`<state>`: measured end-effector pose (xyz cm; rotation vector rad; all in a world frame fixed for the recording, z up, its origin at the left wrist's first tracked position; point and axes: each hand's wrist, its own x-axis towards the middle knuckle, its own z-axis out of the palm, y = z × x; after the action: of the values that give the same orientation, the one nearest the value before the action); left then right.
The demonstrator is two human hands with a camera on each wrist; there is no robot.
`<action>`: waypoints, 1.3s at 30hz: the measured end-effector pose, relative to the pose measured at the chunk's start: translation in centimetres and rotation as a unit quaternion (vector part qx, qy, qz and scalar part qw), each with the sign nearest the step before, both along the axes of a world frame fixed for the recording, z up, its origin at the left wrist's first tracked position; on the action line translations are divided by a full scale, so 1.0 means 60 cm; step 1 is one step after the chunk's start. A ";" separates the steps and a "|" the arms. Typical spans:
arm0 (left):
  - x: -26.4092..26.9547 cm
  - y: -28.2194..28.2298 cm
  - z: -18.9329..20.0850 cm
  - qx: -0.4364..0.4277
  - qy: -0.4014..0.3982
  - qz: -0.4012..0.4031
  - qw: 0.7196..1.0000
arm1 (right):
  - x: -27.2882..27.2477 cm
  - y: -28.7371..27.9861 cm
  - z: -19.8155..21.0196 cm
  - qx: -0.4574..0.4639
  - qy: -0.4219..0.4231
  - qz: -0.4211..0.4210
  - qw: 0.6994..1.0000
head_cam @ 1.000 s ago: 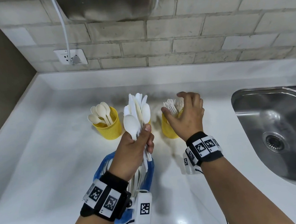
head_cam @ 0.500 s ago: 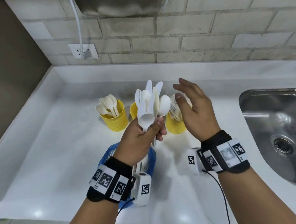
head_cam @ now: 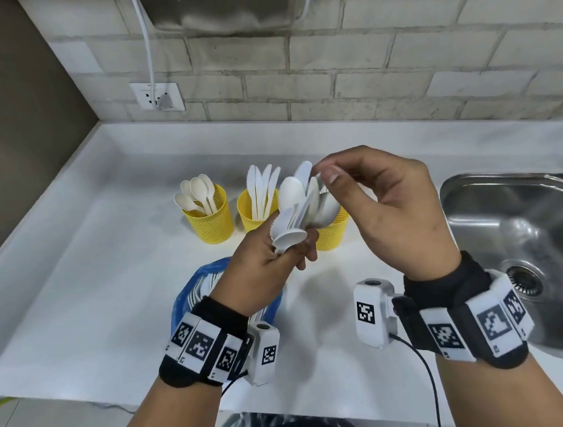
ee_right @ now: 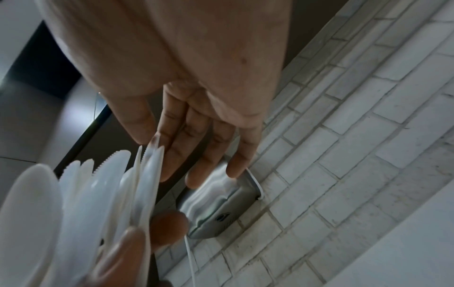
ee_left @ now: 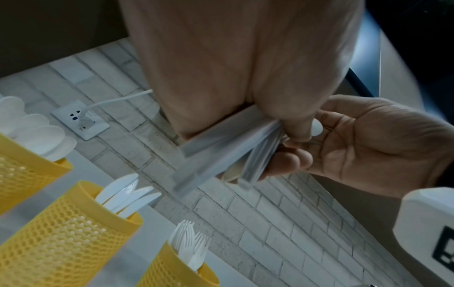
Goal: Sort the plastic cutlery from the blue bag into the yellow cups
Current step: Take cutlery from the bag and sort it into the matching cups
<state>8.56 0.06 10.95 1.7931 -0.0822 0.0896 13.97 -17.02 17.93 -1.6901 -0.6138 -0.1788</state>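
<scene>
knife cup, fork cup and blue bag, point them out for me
knife cup [head_cam: 254, 216], head view, yellow mesh wall.
fork cup [ee_left: 169, 271], left wrist view, yellow mesh wall.
blue bag [head_cam: 191, 291], head view, left edge.

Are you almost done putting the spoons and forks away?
Partly. Spoons already stand in the left cup, knives in the middle cup and forks in the right cup. The left hand grips a mixed bunch, and the right hand pinches one piece from it. The blue bag still holds more, so plenty remains.
</scene>
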 end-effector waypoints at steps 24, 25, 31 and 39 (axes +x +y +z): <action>-0.026 -0.005 0.023 0.070 -0.002 -0.012 0.997 | 0.003 -0.003 0.006 -0.020 -0.024 -0.068 0.997; -0.027 -0.004 0.022 0.068 -0.002 -0.013 0.998 | 0.002 -0.004 0.007 -0.015 -0.020 -0.067 0.997; -0.037 -0.006 0.025 0.068 -0.006 -0.025 0.997 | -0.002 -0.007 0.007 0.031 0.002 -0.079 0.996; -0.051 -0.009 0.023 0.069 -0.009 -0.014 0.997 | -0.013 -0.015 0.004 0.038 0.042 -0.038 0.998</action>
<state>5.50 -0.50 12.32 1.9291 -0.1291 0.0804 13.20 -17.90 18.18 -1.6396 -0.4740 -0.1820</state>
